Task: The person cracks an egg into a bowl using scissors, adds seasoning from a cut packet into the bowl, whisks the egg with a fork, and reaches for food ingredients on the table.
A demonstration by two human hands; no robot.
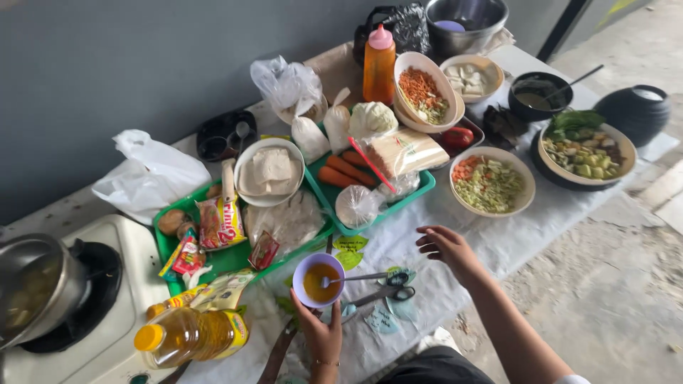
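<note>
A small bowl (318, 279), pale lilac outside and filled with orange-brown liquid, sits low in the frame just left of centre. A metal spoon (356, 278) rests in it, its handle pointing right toward a pair of dark-handled scissors (388, 291). The left hand (321, 334) reaches up from the bottom edge, its fingers curled against the bowl's near rim in a light hold. The right hand (446, 247) hovers right of centre, fingers loosely spread and holding nothing.

The tabletop (427, 235) is covered with a white sheet (wrinkled in places) and crowded. 2 green trays (420, 188) hold packets, carrots and a plate of white tofu (269, 171). A bottle of yellow oil (191, 336) lies on its side at lower left, beside a white stove (107, 320) carrying a steel pot (32, 288). Bowls of chopped vegetables (491, 185) fill the upper right. A grey wall runs behind, and bare concrete floor shows at right.
</note>
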